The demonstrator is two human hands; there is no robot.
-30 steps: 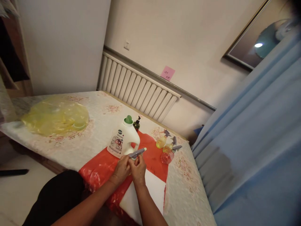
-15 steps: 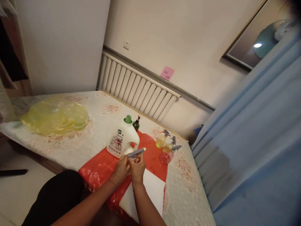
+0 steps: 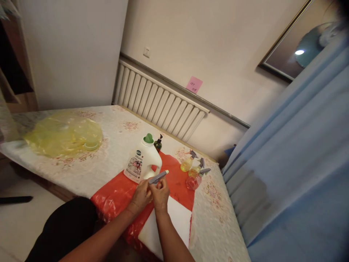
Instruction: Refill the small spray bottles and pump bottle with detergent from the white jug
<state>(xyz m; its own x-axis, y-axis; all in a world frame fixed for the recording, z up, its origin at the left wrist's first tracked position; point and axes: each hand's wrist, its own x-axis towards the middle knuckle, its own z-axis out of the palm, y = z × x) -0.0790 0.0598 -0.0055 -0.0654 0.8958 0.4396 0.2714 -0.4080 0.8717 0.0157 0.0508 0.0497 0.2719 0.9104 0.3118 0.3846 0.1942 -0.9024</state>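
My left hand [image 3: 141, 193] and right hand [image 3: 161, 194] meet, fingers gripping a grey spray head [image 3: 158, 177].
My fingers hide its underside. Just beyond stands a white jug [image 3: 143, 160], partly blocking a dark pump bottle [image 3: 157, 144]. Below my arms lie a white sheet [image 3: 178, 218] and red plastic [image 3: 174, 167]; to the right, two yellow spray bottles [image 3: 185, 166] and a pink spray bottle [image 3: 192, 182] cluster; far left, a yellow bag [image 3: 60, 136] rests on flowered cloth [image 3: 117, 145].
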